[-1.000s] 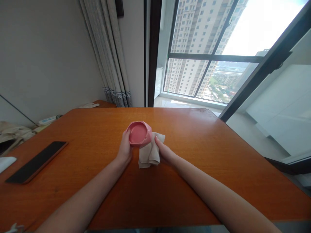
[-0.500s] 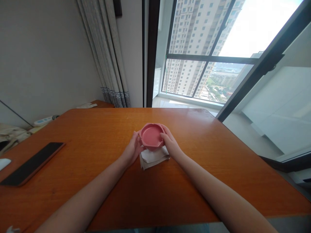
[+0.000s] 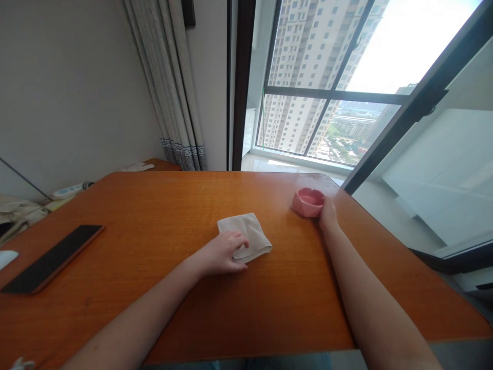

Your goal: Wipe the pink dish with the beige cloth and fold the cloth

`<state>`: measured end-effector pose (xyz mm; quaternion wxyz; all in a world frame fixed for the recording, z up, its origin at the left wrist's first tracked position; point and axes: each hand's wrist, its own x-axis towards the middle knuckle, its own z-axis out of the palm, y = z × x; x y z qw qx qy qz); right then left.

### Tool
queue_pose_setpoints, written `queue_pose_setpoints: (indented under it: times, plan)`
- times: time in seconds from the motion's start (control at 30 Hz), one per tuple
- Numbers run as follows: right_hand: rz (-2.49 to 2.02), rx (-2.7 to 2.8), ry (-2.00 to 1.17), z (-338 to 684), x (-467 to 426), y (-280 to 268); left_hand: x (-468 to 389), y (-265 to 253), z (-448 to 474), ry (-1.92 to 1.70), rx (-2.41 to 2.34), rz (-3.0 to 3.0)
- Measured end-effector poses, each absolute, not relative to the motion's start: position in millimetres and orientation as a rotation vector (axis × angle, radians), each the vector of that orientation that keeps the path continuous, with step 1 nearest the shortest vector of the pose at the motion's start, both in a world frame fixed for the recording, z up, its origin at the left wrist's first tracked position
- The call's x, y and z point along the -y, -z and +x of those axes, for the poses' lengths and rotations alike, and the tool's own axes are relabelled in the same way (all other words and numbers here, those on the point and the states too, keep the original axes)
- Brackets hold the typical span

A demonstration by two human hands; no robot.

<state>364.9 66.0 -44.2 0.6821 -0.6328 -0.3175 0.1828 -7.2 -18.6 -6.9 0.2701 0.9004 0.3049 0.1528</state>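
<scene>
A folded white cloth (image 3: 248,234) lies in the middle of the wooden table. Over its left and near edges rests my left hand (image 3: 227,252), fingers bent, the thumb held apart from them; no cloth shows pinched between. To the right, toward the far corner of the table, is a pink ashtray (image 3: 308,202) with a round hollow, faceted sides and notches in its rim. My right hand (image 3: 328,213) grips the ashtray by its right side, with most of the fingers hidden behind it. The ashtray stands upright, at or just above the tabletop.
A long dark flat panel (image 3: 54,257) lies on the table's left part, beside a white object (image 3: 6,258) at the frame edge. A white power strip (image 3: 69,190) and crumpled fabric (image 3: 17,210) lie past the left edge. A window (image 3: 331,92) stands beyond.
The ashtray has gone from above the cloth, between both hands, to the far right in my right hand. My left hand has let go of it and moved onto the cloth.
</scene>
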Motion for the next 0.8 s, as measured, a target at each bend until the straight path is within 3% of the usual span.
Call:
queue_pose_setpoints:
  times: [0.5, 0.8]
  plan:
    - [-1.700, 0.739, -0.203, 386.4, -64.6, 51.7, 20.5, 3.2, -5.4, -0.470, -0.853, 2.360]
    - [-1.747, 0.822, -0.167, 380.3, -52.1, 38.0, 7.8, 6.9, -6.9, -0.686, -0.792, 1.543]
